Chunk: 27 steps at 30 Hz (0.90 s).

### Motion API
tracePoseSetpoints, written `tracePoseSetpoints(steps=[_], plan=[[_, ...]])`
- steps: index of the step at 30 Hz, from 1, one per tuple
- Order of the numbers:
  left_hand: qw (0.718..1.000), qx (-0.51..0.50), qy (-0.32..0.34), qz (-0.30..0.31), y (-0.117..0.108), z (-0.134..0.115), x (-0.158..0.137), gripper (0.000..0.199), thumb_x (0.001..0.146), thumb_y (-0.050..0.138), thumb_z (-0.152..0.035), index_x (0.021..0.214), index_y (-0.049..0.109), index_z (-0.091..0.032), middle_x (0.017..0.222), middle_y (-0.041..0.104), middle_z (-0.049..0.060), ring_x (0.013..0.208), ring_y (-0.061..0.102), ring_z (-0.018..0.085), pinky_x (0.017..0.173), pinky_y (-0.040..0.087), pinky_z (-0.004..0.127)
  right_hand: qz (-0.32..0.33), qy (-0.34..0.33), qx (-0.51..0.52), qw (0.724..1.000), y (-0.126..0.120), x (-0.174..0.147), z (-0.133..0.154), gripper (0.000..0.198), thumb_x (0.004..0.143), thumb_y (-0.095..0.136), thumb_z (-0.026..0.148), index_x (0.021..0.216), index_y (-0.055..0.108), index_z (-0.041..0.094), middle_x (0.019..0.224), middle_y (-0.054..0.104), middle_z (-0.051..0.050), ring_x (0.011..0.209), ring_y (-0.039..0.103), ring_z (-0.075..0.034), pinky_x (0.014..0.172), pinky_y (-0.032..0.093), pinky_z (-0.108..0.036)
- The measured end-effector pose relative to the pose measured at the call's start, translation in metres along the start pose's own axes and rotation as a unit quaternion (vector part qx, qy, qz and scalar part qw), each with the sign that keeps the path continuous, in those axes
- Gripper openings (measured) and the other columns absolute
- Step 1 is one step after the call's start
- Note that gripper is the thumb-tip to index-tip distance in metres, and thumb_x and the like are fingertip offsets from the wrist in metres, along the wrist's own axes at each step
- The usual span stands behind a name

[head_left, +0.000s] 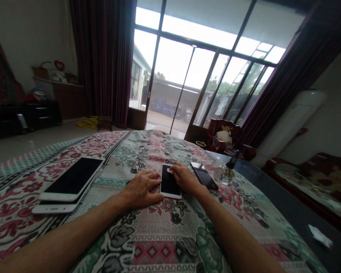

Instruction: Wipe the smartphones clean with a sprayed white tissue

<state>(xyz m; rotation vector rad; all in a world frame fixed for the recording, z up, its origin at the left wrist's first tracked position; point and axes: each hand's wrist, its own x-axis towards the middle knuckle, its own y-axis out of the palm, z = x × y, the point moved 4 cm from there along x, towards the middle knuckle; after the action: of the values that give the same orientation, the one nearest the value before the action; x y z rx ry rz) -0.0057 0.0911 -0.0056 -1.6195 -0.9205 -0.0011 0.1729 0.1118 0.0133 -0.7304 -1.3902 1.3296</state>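
A white-framed smartphone (170,184) lies face up on the patterned tablecloth (147,235) in front of me. My left hand (143,188) rests flat at its left side, fingers apart, with fingertips and thumb touching the frame. Over the upper right of the dark screen, my right hand (184,176) pinches a small white wad (169,170), perhaps tissue or cotton, against the glass. To the left, a white phone (74,178) lies on top of another white phone (55,208), both face up. A dark phone (205,177) lies just beyond my right hand.
A clear glass vessel (225,175) and a black-topped object (233,159) stand at the right, blurred. Crumpled white paper (320,236) lies on the dark surface (284,204) at the right edge. A wooden chair (224,134) stands beyond the table, before glass doors.
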Motion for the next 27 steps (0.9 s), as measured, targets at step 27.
tracePoseSetpoints(steps=[27], plan=[[0.996, -0.085, 0.019, -0.008, -0.001, -0.013, -0.004, 0.041, 0.068, 0.07, -0.039, 0.103, 0.065, -0.018, 0.117, 0.064, 0.011, 0.108, 0.058, 0.026, 0.096, 0.046, 0.043, 0.025, -0.002, 0.06, 0.998, -0.008, 0.001, -0.011, 0.029, 0.09, 0.04, 0.013, 0.101, 0.068, 0.015, 0.097, 0.064, -0.009, 0.091, 0.057, -0.017, 0.086, 0.04, -0.028]])
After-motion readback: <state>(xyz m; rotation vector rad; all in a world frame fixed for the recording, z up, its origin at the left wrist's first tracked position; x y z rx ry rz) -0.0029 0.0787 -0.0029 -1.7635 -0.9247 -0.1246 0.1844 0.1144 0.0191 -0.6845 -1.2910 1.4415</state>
